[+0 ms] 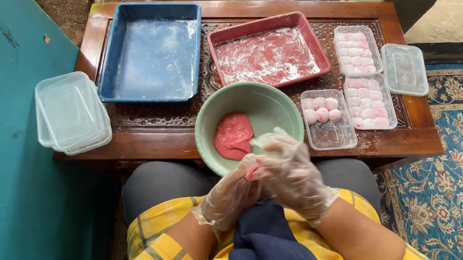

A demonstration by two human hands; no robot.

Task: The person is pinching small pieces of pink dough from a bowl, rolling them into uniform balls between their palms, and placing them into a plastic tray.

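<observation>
Both my hands wear clear plastic gloves and meet over my lap at the near rim of a green bowl (pixel 267 98). My left hand (pixel 231 195) and my right hand (pixel 292 176) press together around a small pink dough piece (pixel 252 173), which peeks out between them. A larger lump of pink dough (pixel 233 136) lies inside the bowl. To the right of the bowl a clear tray (pixel 331 134) holds a few powdered pink-white balls (pixel 321 108) at its far end.
On the carved wooden table (pixel 146 138) stand a blue floured tray (pixel 151 53), a red floured tray (pixel 269 55), two clear trays full of balls (pixel 357 49), a loose lid (pixel 404 68) and stacked clear containers (pixel 69 112). Teal wall left, patterned carpet right.
</observation>
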